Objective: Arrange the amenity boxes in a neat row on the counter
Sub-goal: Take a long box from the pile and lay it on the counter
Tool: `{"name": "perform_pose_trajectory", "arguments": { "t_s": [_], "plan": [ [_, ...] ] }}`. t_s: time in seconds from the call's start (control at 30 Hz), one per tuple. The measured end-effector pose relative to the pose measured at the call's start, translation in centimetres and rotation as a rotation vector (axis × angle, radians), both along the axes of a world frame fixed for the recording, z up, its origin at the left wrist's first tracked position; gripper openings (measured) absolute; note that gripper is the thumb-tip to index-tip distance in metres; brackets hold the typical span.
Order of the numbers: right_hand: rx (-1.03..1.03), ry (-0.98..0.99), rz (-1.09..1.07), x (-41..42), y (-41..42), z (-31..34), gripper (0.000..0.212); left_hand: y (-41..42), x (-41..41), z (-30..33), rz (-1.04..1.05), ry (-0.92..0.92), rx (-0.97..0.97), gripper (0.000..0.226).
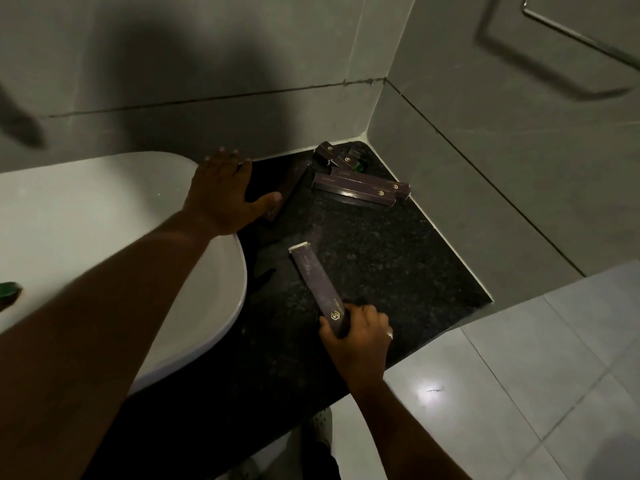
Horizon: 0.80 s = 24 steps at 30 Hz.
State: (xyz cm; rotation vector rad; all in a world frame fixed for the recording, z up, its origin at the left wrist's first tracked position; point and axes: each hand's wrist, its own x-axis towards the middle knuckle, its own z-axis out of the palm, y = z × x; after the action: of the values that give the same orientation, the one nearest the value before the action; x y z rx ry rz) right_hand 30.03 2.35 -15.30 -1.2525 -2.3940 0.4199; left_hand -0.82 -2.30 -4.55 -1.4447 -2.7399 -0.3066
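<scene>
My right hand (356, 336) grips the near end of a long dark purple amenity box (317, 282), which points away from me over the black granite counter (381, 258). My left hand (223, 194) lies flat, fingers spread, over the sink rim and the counter, its thumb touching another long dark box (292, 188) that lies slanted. Two long boxes (356, 189) lie side by side near the back corner. Behind them sit two short boxes (329, 154) beside a small green bottle (356, 162).
A white basin (104, 216) fills the left side, with a green object (8, 292) at its far left edge. Grey tiled walls close the counter at the back and right. A metal towel bar (571, 32) hangs upper right. Pale floor tiles (519, 375) lie beyond the counter's edge.
</scene>
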Motion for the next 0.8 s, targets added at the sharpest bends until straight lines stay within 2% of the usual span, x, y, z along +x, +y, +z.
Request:
{"name": "perform_pose_trajectory", "arguments": {
  "t_s": [0.27, 0.43, 0.57, 0.63, 0.73, 0.8],
  "plan": [
    [0.003, 0.001, 0.011, 0.2, -0.2, 0.0, 0.050, 0.1, -0.1, 0.2, 0.014, -0.024, -0.015, 0.106],
    [-0.055, -0.005, 0.020, 0.2, -0.2, 0.7, 0.060, -0.1, 0.0, 0.3, 0.006, -0.036, -0.019, 0.105],
    [-0.155, 0.165, -0.065, -0.7, 0.3, 1.6, 0.065, 0.0, 0.0, 0.5, 0.022, -0.049, -0.007, 0.100],
    [-0.159, 0.181, -0.071, -3.7, 1.4, 2.7, 0.067, 0.1, -0.1, 0.3, 0.026, -0.073, 0.009, 0.090],
    [-0.134, 0.030, 0.007, -11.4, 4.0, 4.7, 0.071, 0.2, -0.5, 0.0, 0.014, -0.084, 0.015, 0.071],
    [-0.148, -0.057, 0.016, -17.1, 5.6, 5.6, 0.075, 0.2, -0.6, -0.2, 0.017, -0.087, 0.031, 0.066]
  ]
}}
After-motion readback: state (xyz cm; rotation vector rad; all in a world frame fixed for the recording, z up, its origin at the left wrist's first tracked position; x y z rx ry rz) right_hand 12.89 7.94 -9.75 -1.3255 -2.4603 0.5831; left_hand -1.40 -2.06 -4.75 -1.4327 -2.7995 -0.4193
